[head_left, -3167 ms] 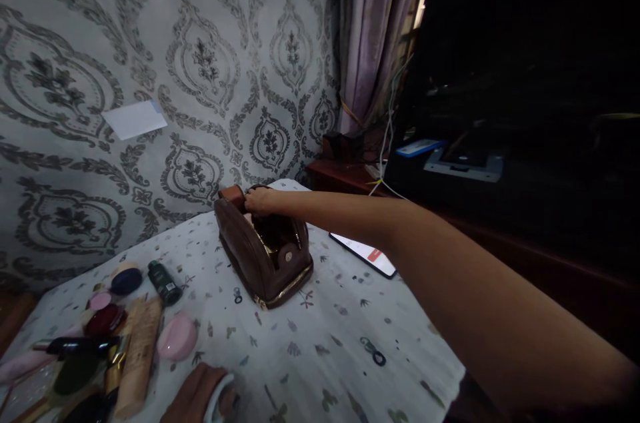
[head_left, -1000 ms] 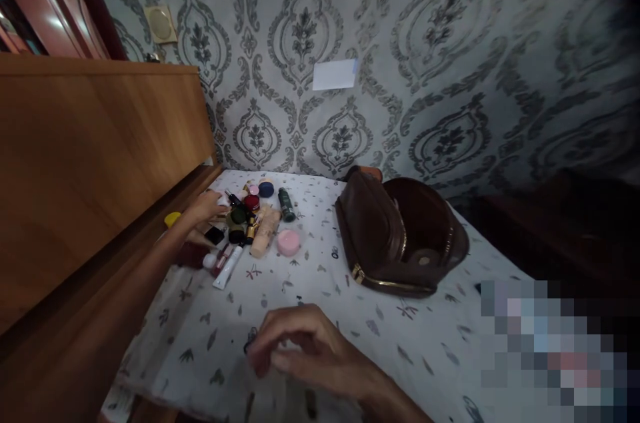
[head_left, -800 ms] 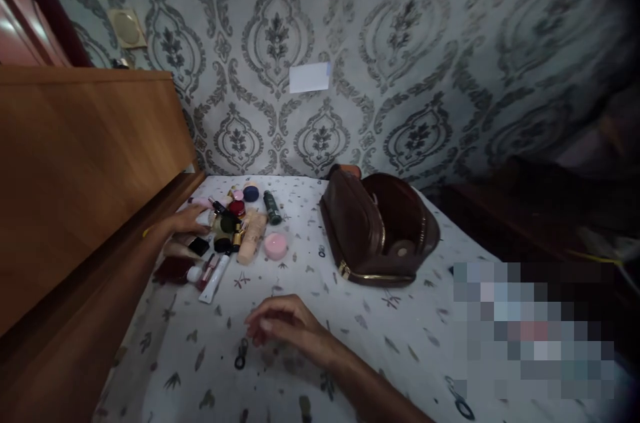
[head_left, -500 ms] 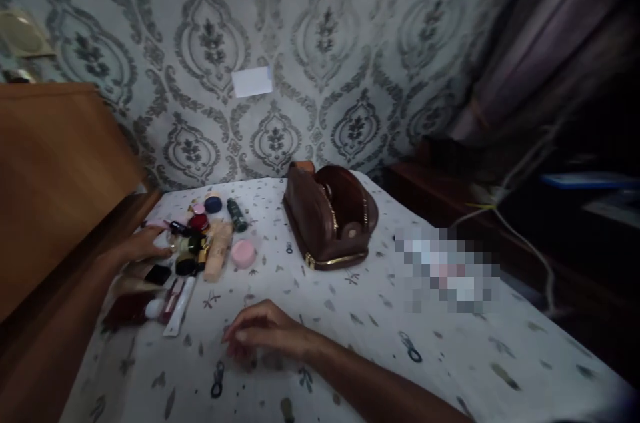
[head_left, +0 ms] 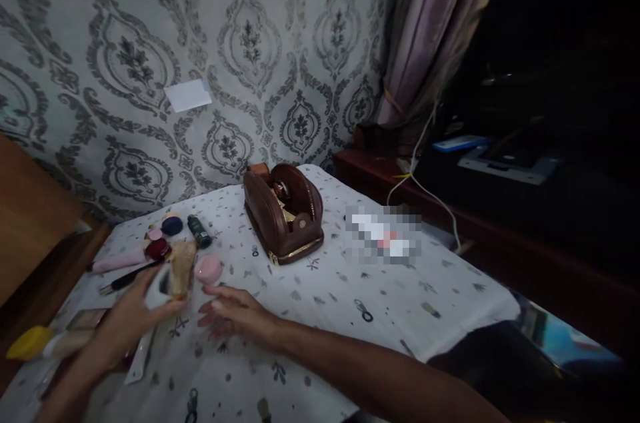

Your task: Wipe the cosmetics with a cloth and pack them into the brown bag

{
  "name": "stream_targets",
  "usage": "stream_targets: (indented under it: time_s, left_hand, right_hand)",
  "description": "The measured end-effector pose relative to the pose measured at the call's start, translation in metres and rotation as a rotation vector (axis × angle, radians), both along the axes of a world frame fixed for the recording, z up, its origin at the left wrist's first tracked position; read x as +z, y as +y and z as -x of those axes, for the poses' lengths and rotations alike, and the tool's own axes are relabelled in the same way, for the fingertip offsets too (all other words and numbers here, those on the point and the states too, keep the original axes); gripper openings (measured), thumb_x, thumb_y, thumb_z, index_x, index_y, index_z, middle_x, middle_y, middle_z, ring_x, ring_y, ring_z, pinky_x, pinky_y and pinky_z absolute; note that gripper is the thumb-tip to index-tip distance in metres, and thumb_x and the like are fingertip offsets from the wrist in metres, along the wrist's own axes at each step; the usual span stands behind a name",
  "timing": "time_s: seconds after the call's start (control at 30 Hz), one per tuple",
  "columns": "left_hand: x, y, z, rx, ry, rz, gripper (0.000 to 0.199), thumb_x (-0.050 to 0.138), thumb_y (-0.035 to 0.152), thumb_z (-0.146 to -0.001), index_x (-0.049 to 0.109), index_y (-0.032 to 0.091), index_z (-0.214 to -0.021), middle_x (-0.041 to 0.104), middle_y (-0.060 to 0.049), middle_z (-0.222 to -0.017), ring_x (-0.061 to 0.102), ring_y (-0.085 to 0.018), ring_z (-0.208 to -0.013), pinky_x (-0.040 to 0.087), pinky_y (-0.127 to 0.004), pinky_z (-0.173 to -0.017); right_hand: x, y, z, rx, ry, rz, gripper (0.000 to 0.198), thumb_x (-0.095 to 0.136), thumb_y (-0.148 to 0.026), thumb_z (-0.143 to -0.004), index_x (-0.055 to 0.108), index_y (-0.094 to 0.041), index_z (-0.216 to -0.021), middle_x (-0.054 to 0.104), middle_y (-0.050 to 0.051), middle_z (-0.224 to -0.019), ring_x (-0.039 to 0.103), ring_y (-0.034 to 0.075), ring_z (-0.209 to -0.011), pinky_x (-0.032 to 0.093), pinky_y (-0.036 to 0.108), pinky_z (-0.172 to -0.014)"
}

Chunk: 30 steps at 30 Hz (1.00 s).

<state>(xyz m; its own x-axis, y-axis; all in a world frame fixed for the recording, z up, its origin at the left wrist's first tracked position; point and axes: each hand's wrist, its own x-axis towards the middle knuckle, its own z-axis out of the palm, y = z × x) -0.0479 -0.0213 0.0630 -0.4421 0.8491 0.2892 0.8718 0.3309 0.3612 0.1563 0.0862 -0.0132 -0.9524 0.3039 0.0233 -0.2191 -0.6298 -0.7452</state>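
Observation:
My left hand [head_left: 137, 310] curls its thumb and fingers around a pale, rounded item [head_left: 158, 288], mostly hidden, beside a tan squeeze tube [head_left: 182, 268]. To the right, my right hand [head_left: 237, 318] hangs over the cloth with fingers apart and nothing in it. Just beyond its fingertips sits a round pink jar [head_left: 209, 269]. Behind these lie a dark green bottle [head_left: 199, 231], a dark blue jar [head_left: 172, 224], a red jar [head_left: 157, 249] and a pink tube [head_left: 120, 260]. An unzipped brown leather bag [head_left: 267, 230] stands further right, with gold-coloured items [head_left: 287, 213] inside.
A black pencil-like item [head_left: 133, 276], a yellow-capped bottle [head_left: 31, 342] and a white tube [head_left: 139, 362] lie around my left forearm. A blurred-out item [head_left: 385, 234] rests right of the bag. A white cable [head_left: 445, 206] hangs past the table [head_left: 320, 370]; a wooden cabinet [head_left: 35, 203] borders the left.
The view has turned right. My left hand has moved from the far-left cosmetics towards the tan tube. My right hand is nearer the pink jar. Items now show inside the bag.

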Motion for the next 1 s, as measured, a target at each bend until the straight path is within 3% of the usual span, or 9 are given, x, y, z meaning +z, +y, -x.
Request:
stream_targets:
  time_s: [0.07, 0.13, 0.23, 0.37, 0.5, 0.57, 0.67, 0.87, 1.0]
  left_hand:
    - [-0.023, 0.008, -0.041, -0.122, 0.023, -0.021, 0.069, 0.066, 0.061, -0.069, 0.056, 0.020, -0.124, 0.065, -0.014, -0.123, 0.062, -0.035, -0.115, 0.052, -0.049, -0.097]
    - [-0.042, 0.013, -0.068, -0.139, 0.097, -0.089, 0.071, 0.066, 0.059, -0.072, 0.052, 0.020, -0.130, 0.057, -0.017, -0.132, 0.051, -0.038, -0.129, 0.046, -0.053, -0.105]
    - [-0.054, 0.014, -0.082, -0.173, 0.139, -0.123, 0.069, 0.061, 0.059, -0.078, 0.048, 0.023, -0.136, 0.054, -0.016, -0.135, 0.046, -0.038, -0.134, 0.043, -0.054, -0.108]
    - [-0.042, 0.010, -0.074, -0.212, 0.056, -0.141, 0.052, 0.047, 0.058, -0.089, 0.057, 0.023, -0.127, 0.057, -0.013, -0.133, 0.052, -0.034, -0.128, 0.043, -0.052, -0.108]
    - [-0.026, 0.005, -0.079, -0.083, -0.082, -0.299, 0.043, 0.033, 0.046, -0.098, 0.062, 0.018, -0.113, 0.066, -0.011, -0.119, 0.060, -0.027, -0.116, 0.046, -0.043, -0.102]
    - [-0.020, 0.004, -0.088, 0.017, -0.087, -0.384, 0.040, 0.035, 0.044, -0.098, 0.060, 0.017, -0.114, 0.068, -0.010, -0.113, 0.063, -0.025, -0.107, 0.049, -0.037, -0.093]
    - [-0.015, 0.007, -0.100, 0.043, -0.079, -0.435, 0.031, 0.037, 0.038, -0.099, 0.060, 0.019, -0.108, 0.068, -0.006, -0.101, 0.064, -0.020, -0.095, 0.050, -0.032, -0.084]
    - [-0.010, 0.022, -0.119, -0.187, 0.097, -0.438, 0.021, 0.041, 0.028, -0.100, 0.060, 0.019, -0.096, 0.063, -0.007, -0.097, 0.058, -0.021, -0.096, 0.046, -0.035, -0.087]
    - [-0.013, 0.033, -0.123, -0.213, 0.288, -0.363, 0.021, 0.041, 0.025, -0.100, 0.060, 0.018, -0.092, 0.063, -0.007, -0.094, 0.055, -0.023, -0.093, 0.043, -0.036, -0.084]
  right_hand:
    - [0.002, 0.001, -0.001, -0.028, 0.032, -0.010, 0.074, 0.083, -0.059, -0.064, 0.061, -0.020, -0.123, 0.065, 0.005, -0.100, 0.062, 0.018, -0.090, 0.049, 0.033, -0.079]
    - [0.002, 0.003, -0.002, -0.076, 0.045, -0.063, 0.069, 0.082, -0.062, -0.063, 0.064, -0.019, -0.114, 0.064, 0.002, -0.095, 0.059, 0.016, -0.088, 0.046, 0.030, -0.082]
    - [0.001, 0.010, -0.003, -0.163, -0.046, -0.170, 0.054, 0.080, -0.059, -0.066, 0.062, -0.017, -0.095, 0.057, -0.003, -0.079, 0.051, 0.012, -0.074, 0.042, 0.025, -0.071]
    - [0.002, 0.021, -0.008, -0.202, -0.204, -0.488, 0.029, 0.074, -0.039, -0.078, 0.055, -0.018, -0.084, 0.043, -0.007, -0.064, 0.040, 0.009, -0.062, 0.033, 0.021, -0.056]
    - [0.004, 0.024, -0.012, -0.262, -0.234, -0.761, 0.023, 0.067, -0.031, -0.081, 0.047, -0.019, -0.076, 0.038, -0.008, -0.062, 0.035, 0.008, -0.058, 0.028, 0.022, -0.054]
    - [0.004, 0.024, -0.011, -0.304, -0.236, -0.826, 0.023, 0.062, -0.033, -0.083, 0.046, -0.020, -0.075, 0.040, -0.008, -0.062, 0.036, 0.009, -0.058, 0.028, 0.022, -0.055]
    - [0.002, 0.023, -0.009, -0.330, -0.212, -0.902, 0.026, 0.060, -0.039, -0.082, 0.044, -0.020, -0.073, 0.042, -0.007, -0.063, 0.038, 0.010, -0.059, 0.029, 0.023, -0.057]
    - [0.000, 0.021, -0.007, -0.352, -0.151, -0.997, 0.018, 0.053, -0.032, -0.078, 0.039, -0.022, -0.072, 0.038, -0.007, -0.060, 0.034, 0.010, -0.056, 0.028, 0.024, -0.056]
    - [-0.001, 0.022, -0.007, -0.393, -0.145, -1.048, 0.018, 0.049, -0.030, -0.077, 0.035, -0.023, -0.069, 0.034, -0.007, -0.059, 0.030, 0.010, -0.055, 0.026, 0.025, -0.054]
